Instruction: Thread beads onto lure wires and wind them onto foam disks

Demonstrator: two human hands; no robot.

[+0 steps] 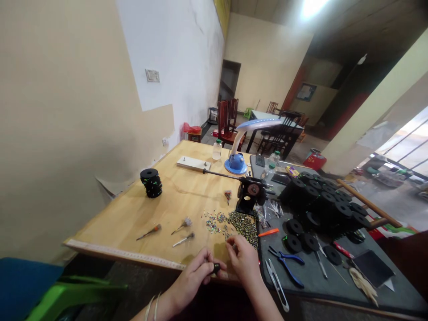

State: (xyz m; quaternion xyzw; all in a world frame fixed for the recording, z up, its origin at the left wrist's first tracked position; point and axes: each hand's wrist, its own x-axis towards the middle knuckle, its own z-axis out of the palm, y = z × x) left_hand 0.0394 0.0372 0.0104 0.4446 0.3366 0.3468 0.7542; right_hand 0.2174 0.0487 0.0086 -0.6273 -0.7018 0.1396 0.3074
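My left hand [197, 272] is closed around a small dark piece [216, 268] at the table's front edge; its exact kind does not show. To its right, my right hand [243, 258] has its fingertips pinched together; whatever is between them is too small to make out. Just beyond the right hand lies a pile of small dark and yellowish pieces [245, 227]. Tiny multicoloured bits [216, 220] are scattered left of that pile. Several thin tools with bristly or feathery tips, one of them white-handled [183, 240], lie on the wood to the left.
A black clamp-like device [249, 196] with a long rod stands behind the pile, near a blue desk lamp [236, 164]. Black foam spools [151, 183] are stacked at left. On the grey mat [321, 292] lie blue pliers [288, 263], thread snips [277, 285] and many spools.
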